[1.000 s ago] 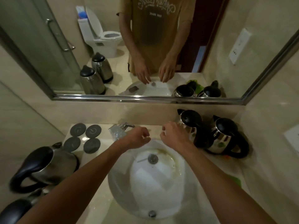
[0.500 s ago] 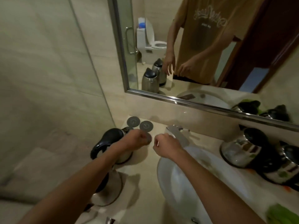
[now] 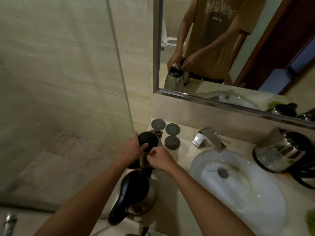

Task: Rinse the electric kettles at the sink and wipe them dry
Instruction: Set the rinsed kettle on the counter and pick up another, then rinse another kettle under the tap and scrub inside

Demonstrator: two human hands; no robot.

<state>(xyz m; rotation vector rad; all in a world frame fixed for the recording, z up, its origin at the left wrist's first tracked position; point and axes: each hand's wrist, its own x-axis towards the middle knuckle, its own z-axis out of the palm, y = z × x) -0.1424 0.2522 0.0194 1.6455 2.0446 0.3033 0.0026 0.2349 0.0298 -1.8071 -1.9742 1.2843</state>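
Kettle [image 3: 150,142] at the desk's [image 3: 184,160] far left corner, left of the sink [image 3: 238,188]. Left hand [image 3: 131,149] lies on its black lid, fingers curled over the rim; right hand [image 3: 160,159] pinches at the lid's near edge. Second kettle [image 3: 136,191] stands nearer; third kettle [image 3: 281,155] right of the faucet [image 3: 208,138]. Three discs [image 3: 172,142] lie behind.

Three steel kettles [image 3: 150,142] (black lids) stand upright on the counter beside the white sink [image 3: 238,188].
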